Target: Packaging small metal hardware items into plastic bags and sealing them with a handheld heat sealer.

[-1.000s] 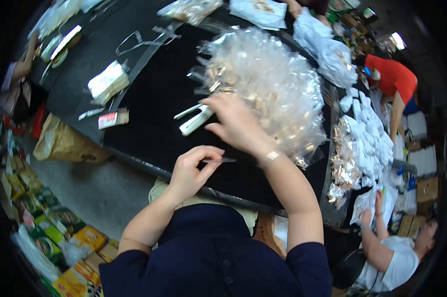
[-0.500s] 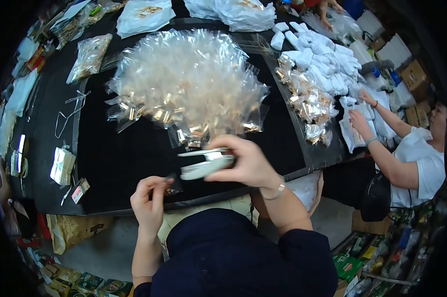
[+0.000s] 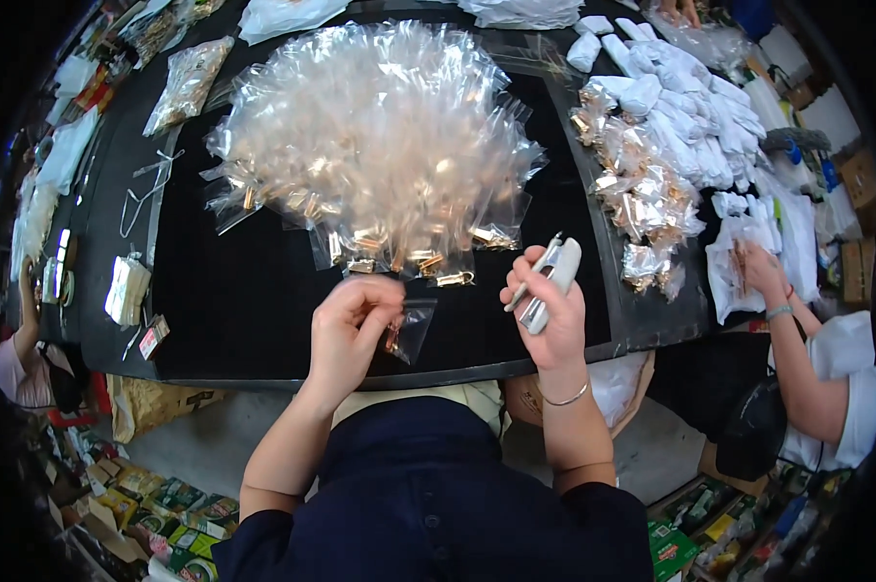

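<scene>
My left hand (image 3: 353,330) is closed in a pinch at the top of a small clear plastic bag (image 3: 415,330), with gold-coloured metal pieces low in it. The bag hangs just above the near edge of the black table. To its right, my right hand (image 3: 552,315) is palm up, fingers curled round a white stapler (image 3: 557,281) with a silver metal part. A thin dark tip sticks out at its far end; I cannot tell what it belongs to. Beyond both hands spreads a large heap of similar clear bags (image 3: 389,126), gold pieces showing along its near side.
On the right lie more gold-filled bags (image 3: 642,209) and white bundles (image 3: 690,107), where a co-worker's hands (image 3: 763,272) handle a white bag. At left are a filled plastic bag (image 3: 191,82), a bent wire (image 3: 142,199), a white stack (image 3: 128,289) and a small box (image 3: 153,337).
My right hand has moved right, away from the heap, and turned palm up with the stapler. My left hand has shifted right and farther in with the small bag.
</scene>
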`<state>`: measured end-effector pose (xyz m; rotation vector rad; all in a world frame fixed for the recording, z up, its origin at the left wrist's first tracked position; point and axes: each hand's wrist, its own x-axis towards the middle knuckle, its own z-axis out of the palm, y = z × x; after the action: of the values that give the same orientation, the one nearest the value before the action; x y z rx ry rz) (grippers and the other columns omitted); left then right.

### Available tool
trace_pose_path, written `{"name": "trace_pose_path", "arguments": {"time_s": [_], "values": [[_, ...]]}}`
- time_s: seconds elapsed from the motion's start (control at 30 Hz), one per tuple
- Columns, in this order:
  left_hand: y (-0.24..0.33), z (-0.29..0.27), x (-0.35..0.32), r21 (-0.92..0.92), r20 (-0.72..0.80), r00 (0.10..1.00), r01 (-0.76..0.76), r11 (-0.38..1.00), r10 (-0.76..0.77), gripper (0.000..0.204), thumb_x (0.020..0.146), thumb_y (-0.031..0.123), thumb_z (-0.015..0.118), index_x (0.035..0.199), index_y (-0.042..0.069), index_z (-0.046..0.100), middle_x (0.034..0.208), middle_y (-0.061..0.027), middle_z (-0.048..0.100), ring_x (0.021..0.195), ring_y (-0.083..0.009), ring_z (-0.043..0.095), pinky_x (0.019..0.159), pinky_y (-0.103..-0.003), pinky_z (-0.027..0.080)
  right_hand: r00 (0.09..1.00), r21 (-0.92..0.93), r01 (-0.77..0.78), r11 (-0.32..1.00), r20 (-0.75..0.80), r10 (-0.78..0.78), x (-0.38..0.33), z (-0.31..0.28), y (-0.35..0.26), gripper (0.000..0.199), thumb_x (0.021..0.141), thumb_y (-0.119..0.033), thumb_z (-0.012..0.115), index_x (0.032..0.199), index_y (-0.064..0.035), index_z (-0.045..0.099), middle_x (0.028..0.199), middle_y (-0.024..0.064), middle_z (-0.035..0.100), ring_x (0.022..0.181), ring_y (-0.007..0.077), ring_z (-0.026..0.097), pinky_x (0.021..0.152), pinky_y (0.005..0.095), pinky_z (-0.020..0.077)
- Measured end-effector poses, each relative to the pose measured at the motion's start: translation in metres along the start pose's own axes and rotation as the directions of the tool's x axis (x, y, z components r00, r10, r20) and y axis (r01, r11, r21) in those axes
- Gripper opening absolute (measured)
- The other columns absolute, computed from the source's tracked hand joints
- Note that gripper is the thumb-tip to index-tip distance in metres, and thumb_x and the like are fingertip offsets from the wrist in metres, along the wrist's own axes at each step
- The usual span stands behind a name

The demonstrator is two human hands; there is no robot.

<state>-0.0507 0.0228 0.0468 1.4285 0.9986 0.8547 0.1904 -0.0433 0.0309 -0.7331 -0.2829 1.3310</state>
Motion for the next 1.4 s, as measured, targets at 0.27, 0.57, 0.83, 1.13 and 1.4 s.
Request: {"name": "trace_pose_path", "arguments": {"time_s": [0.27,0.57,0.83,1.13,1.4], "values": [[0.007,0.009,0.024,0.287,-0.038,0.992,-0.101,0.953,0.117,0.01,0.09,-0.005,0.066,0.098,-0.004,0.071,0.132,-0.0141,0.057,0.083,-0.0126,0.069,0.073,-0.024,0.056,0.968,-0.899,0.22,0.379,0.152,-0.201,0.043,0.031,0.017,0.025,0.087,0.003,0.069,0.108,-0.0022,0.058,0.092,0.0018,0.062,0.084,0.0085,0.059,0.078,0.0256,0.0499],[0.001,0.007,0.042,0.101,-0.063,0.997,-0.034,0.994,0.04,0.014,0.092,-0.006,0.062,0.102,-0.003,0.072,0.118,-0.0128,0.066,0.083,-0.012,0.069,0.071,-0.022,0.056,0.974,-0.717,0.227,0.659,0.159,-0.162,0.041,0.04,0.016,0.021,0.087,0.004,0.068,0.104,-0.0017,0.057,0.093,0.0028,0.065,0.084,0.0102,0.063,0.076,0.0258,0.0516],[-0.004,-0.003,0.035,0.521,-0.09,0.864,-0.382,0.763,0.495,0.008,0.086,-0.005,0.069,0.092,0.0,0.071,0.096,-0.0105,0.072,0.081,-0.0179,0.07,0.076,-0.029,0.055,0.976,-0.728,0.194,0.658,0.073,-0.206,0.041,0.046,0.025,0.021,0.086,0.003,0.069,0.101,-0.0025,0.057,0.089,0.0029,0.066,0.079,0.0098,0.062,0.073,0.0256,0.0508],[0.015,0.003,0.01,0.091,-0.074,0.975,-0.203,0.975,0.21,0.006,0.087,-0.008,0.068,0.088,-0.002,0.069,0.094,-0.0092,0.071,0.084,-0.0143,0.067,0.082,-0.026,0.052,0.799,-0.795,0.543,0.27,0.39,-0.458,0.002,0.026,-0.003,0.02,0.087,0.009,0.067,0.099,-0.0025,0.056,0.093,0.0076,0.065,0.083,0.0123,0.06,0.076,0.0249,0.0487],[0.014,0.013,0.01,0.199,0.096,0.978,-0.202,0.959,0.186,0.005,0.08,-0.002,0.072,0.081,0.002,0.07,0.085,-0.0085,0.073,0.08,-0.021,0.071,0.077,-0.031,0.054,0.75,-0.857,0.476,0.195,0.28,-0.599,-0.003,0.01,-0.014,0.018,0.088,0.006,0.067,0.098,-0.0015,0.055,0.092,0.009,0.064,0.08,0.014,0.06,0.074,0.0255,0.049]]}}
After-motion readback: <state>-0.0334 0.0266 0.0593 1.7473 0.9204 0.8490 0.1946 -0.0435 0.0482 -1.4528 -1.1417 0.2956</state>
